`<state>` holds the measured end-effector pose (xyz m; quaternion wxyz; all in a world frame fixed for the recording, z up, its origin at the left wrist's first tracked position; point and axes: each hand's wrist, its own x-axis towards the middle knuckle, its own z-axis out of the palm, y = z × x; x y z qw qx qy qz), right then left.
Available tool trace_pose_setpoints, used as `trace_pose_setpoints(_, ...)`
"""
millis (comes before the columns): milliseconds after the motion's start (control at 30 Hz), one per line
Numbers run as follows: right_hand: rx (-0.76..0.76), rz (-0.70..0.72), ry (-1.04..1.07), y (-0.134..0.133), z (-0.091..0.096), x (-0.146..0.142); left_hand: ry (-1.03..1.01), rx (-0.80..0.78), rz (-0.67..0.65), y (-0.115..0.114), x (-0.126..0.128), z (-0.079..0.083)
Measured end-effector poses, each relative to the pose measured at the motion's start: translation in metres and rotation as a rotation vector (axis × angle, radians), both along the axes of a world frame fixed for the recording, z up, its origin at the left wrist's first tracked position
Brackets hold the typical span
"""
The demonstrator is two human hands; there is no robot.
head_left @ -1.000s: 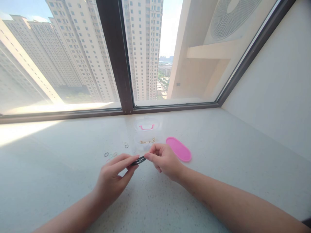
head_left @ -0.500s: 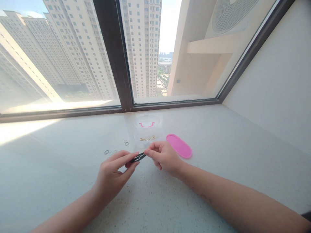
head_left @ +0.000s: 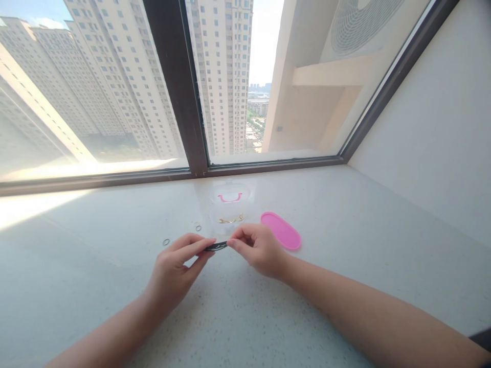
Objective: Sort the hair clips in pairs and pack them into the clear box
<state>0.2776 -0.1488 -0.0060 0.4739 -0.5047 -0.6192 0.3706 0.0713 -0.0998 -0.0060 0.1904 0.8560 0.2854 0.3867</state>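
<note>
Left hand point(head_left: 180, 263) and right hand point(head_left: 259, 251) clamp fingers on a black clip point(head_left: 218, 247), clear box point(head_left: 229, 208) beyond it, pink lid point(head_left: 283, 232) right, dark rings point(head_left: 166, 242) left.

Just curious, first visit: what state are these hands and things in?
Slim black item: held between both hands
Left hand: pinching the item's left end
Right hand: pinching the item's right end
Clear case: looks open
Gold pieces: inside the case
Pink oval tray: lying flat
Dark rings: loose, apart
</note>
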Motion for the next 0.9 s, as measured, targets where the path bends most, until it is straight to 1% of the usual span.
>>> trace_pose_setpoints(100, 0.133, -0.001, -0.122, -0.002, 0.002, 0.003, 0.007, 0.001, -0.004, 0.003, -0.002, -0.002)
trace_pose_setpoints(167, 0.211, -0.035, -0.152, -0.002, 0.002, 0.006, 0.006, -0.010, 0.016, 0.005, -0.003, -0.002)
trace_pose_setpoints(200, 0.248, -0.076, -0.150, -0.001, 0.002, 0.009, 0.004, -0.022, 0.041, 0.007, -0.005, -0.001)
trace_pose_setpoints(333, 0.347, -0.349, -0.112, 0.010, -0.001, 0.022, -0.027, -0.054, 0.203, 0.021, -0.013, 0.007)
trace_pose_setpoints(367, 0.359, -0.396, -0.116, 0.014, -0.002, 0.025, -0.029, -0.062, 0.251, 0.026, -0.016, 0.009)
trace_pose_setpoints(433, 0.360, -0.442, -0.172, 0.020, -0.003, 0.031, -0.017, -0.073, 0.341, 0.037, -0.021, 0.012)
trace_pose_setpoints(500, 0.376, -0.423, -0.277, 0.025, -0.004, 0.034, -0.008, -0.128, 0.393, 0.046, -0.025, 0.013)
trace_pose_setpoints(567, 0.431, -0.423, -0.382, 0.027, -0.005, 0.036, -0.026, -0.238, 0.433, 0.051, -0.025, 0.012)
trace_pose_setpoints(633, 0.486, -0.449, -0.448, 0.027, -0.005, 0.035, -0.036, -0.330, 0.444, 0.052, -0.024, 0.010)
trace_pose_setpoints(667, 0.498, -0.463, -0.462, 0.027, -0.005, 0.035, -0.031, -0.350, 0.438, 0.052, -0.023, 0.009)
trace_pose_setpoints(733, 0.480, -0.477, -0.464, 0.027, -0.005, 0.033, -0.010, -0.345, 0.421, 0.050, -0.021, 0.007)
trace_pose_setpoints(900, 0.340, -0.437, -0.469, 0.028, -0.008, 0.031, 0.012, -0.333, 0.416, 0.049, -0.019, 0.007)
